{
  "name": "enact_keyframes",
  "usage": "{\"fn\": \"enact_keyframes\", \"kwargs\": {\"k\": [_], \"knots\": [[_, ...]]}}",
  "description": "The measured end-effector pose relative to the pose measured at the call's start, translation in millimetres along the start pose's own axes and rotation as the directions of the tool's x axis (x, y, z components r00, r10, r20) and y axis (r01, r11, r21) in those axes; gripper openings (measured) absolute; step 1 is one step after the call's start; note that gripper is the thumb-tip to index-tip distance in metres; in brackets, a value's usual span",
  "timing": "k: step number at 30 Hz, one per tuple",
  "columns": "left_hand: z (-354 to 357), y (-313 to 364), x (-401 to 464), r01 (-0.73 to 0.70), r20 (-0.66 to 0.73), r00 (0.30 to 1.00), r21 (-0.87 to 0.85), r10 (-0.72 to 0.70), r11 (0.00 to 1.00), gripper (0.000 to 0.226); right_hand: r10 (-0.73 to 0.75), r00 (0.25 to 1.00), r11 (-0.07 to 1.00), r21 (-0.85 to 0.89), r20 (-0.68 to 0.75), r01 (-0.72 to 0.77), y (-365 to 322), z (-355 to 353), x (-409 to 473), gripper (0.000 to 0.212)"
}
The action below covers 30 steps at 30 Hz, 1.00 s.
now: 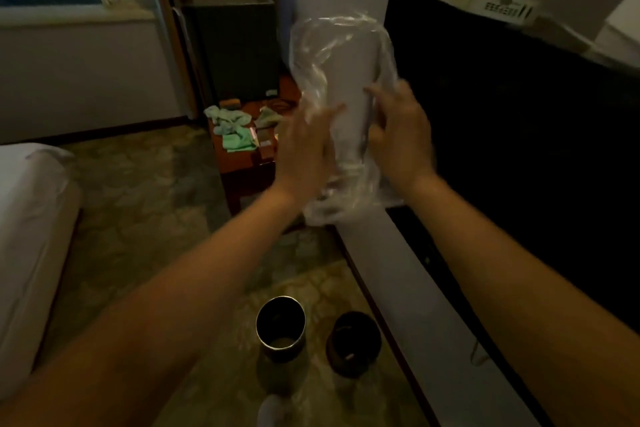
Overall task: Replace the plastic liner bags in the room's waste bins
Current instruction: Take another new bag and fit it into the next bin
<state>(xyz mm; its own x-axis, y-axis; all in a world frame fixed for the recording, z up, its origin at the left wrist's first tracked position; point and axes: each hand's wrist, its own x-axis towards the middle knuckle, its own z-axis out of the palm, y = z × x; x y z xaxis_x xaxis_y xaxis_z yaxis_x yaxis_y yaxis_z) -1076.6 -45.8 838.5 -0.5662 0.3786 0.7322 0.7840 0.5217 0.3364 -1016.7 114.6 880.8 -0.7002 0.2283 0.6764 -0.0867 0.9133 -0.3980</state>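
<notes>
Standing over two waste bins on the patterned carpet, a person holds a clear plastic liner bag (341, 107) up in front of the white wall. I take the bag as the landmark. Far to its left and lower lies the corner of a white bed (31, 236). Nearer, just left of the bag and behind it, a low wooden counter (242, 163) carries crumpled green cloths (230, 130), and a dark cabinet (230, 45) stands behind that counter in the corner.

The left hand (304, 149) meets the bag's left side, fingers (332, 111) stretched out nearly straight against the film; whether the thumb pinches it I cannot tell. The right hand (398, 135) takes the bag's right side, fingers curled round the edge of the plastic and grasping it. The bag hangs crumpled and see-through between the two hands, well above the floor.

Right of the bag a large dark television screen (502, 114) leans along the wall.

Far below the bag, between the forearms, the metal bin (280, 329) stands upright with its mouth showing no liner; just to its right stands the dark bin (353, 343), the two close but apart.
</notes>
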Motion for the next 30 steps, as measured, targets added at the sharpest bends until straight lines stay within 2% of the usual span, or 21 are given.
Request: {"fn": "enact_keyframes", "kwargs": {"k": [1, 2, 3, 4, 5, 6, 8, 9, 10, 11, 12, 14, 15, 18, 20, 24, 25, 27, 30], "knots": [[21.7, -11.9, -29.9, 0.004, 0.149, 0.989, 0.004, -0.005, 1.0, 0.044, -0.032, 0.993, 0.992, -0.118, 0.111, 0.045, 16.4, 22.5, -28.2, 0.04], [41.8, -23.1, -65.4, 0.061, 0.369, 0.927, 0.034, -0.069, 0.998, 0.043, 0.048, 0.933, 0.97, -0.238, 0.357, 0.041, 33.8, 44.1, -61.0, 0.04], [59.3, -35.7, -110.9, 0.159, 0.634, 0.75, 0.101, -0.187, 0.982, 0.044, 0.28, 0.713, 0.925, -0.379, 0.642, -0.023, 52.6, 65.7, -111.2, 0.04], [70.0, -42.5, -156.8, 0.219, 0.827, 0.498, 0.169, -0.259, 0.961, 0.046, 0.49, 0.384, 0.865, -0.492, 0.783, -0.1, 65.8, 79.8, -165.1, 0.042], [75.6, -46.3, -194.4, 0.262, 0.913, 0.272, 0.232, -0.303, 0.937, 0.047, 0.58, 0.152, 0.811, -0.549, 0.8, -0.202, 78.9, 90.2, -213.7, 0.043], [80.4, -50.0, -224.2, 0.281, 0.938, 0.136, 0.272, -0.318, 0.92, 0.046, 0.6, 0.03, 0.777, -0.574, 0.8, -0.258, 89.9, 98.8, -254.8, 0.043], [85.7, -54.4, -256.1, 0.315, 0.953, -0.011, 0.29, -0.302, 0.904, 0.046, 0.519, -0.164, 0.784, -0.544, 0.839, -0.299, 98.1, 109.0, -305.7, 0.041], [87.8, -55.8, -262.6, 0.331, 0.956, -0.06, 0.289, -0.286, 0.898, 0.048, 0.469, -0.228, 0.8, -0.519, 0.854, -0.301, 94.4, 110.3, -314.5, 0.041], [92.0, -59.7, -264.1, 0.336, 0.957, -0.085, 0.29, -0.277, 0.896, 0.049, 0.435, -0.26, 0.806, -0.501, 0.862, -0.315, 88.8, 109.2, -311.9, 0.043], [98.1, -65.3, -261.5, 0.333, 0.954, -0.09, 0.299, -0.285, 0.894, 0.049, 0.428, -0.259, 0.797, -0.497, 0.866, -0.344, 85.7, 108.7, -306.3, 0.043], [104.1, -70.8, -255.8, 0.324, 0.95, -0.08, 0.311, -0.301, 0.894, 0.05, 0.436, -0.228, 0.78, -0.492, 0.871, -0.387, 82.9, 107.2, -295.7, 0.043], [114.6, -82.7, -242.8, 0.321, 0.939, -0.021, 0.331, -0.343, 0.887, 0.054, 0.502, -0.101, 0.736, -0.485, 0.859, -0.472, 87.5, 105.7, -276.3, 0.039], [119.6, -87.6, -238.2, 0.342, 0.934, 0.011, 0.332, -0.357, 0.879, 0.055, 0.556, -0.066, 0.707, -0.513, 0.829, -0.487, 92.5, 104.5, -270.3, 0.037], [133.3, -99.6, -231.8, 0.422, 0.927, 0.093, 0.294, -0.363, 0.858, 0.046, 0.723, -0.007, 0.603, -0.637, 0.69, -0.48, 118.3, 100.5, -270.7, 0.04], [139.6, -104.5, -233.4, 0.44, 0.927, 0.112, 0.276, -0.358, 0.854, 0.049, 0.789, 0.035, 0.547, -0.675, 0.613, -0.495, 130.7, 97.2, -278.3, 0.048], [152.0, -107.4, -237.8, 0.422, 0.958, 0.109, 0.196, -0.264, 0.885, 0.075, 0.836, 0.03, 0.504, -0.744, 0.548, -0.439, 134.5, 89.3, -294.6, 0.081], [154.4, -106.5, -237.0, 0.437, 0.962, 0.083, 0.2, -0.26, 0.877, 0.078, 0.844, 0.03, 0.491, -0.749, 0.536, -0.444, 137.1, 90.3, -301.8, 0.083], [161.5, -106.8, -240.0, 0.478, 0.962, 0.054, 0.211, -0.268, 0.853, 0.082, 0.862, -0.019, 0.434, -0.758, 0.506, -0.487, 139.5, 91.7, -313.7, 0.086], [179.8, -113.6, -253.6, 0.511, 0.965, 0.036, 0.205, -0.26, 0.835, 0.083, 0.874, -0.059, 0.373, -0.742, 0.483, -0.557, 145.6, 97.1, -331.4, 0.093]]}}
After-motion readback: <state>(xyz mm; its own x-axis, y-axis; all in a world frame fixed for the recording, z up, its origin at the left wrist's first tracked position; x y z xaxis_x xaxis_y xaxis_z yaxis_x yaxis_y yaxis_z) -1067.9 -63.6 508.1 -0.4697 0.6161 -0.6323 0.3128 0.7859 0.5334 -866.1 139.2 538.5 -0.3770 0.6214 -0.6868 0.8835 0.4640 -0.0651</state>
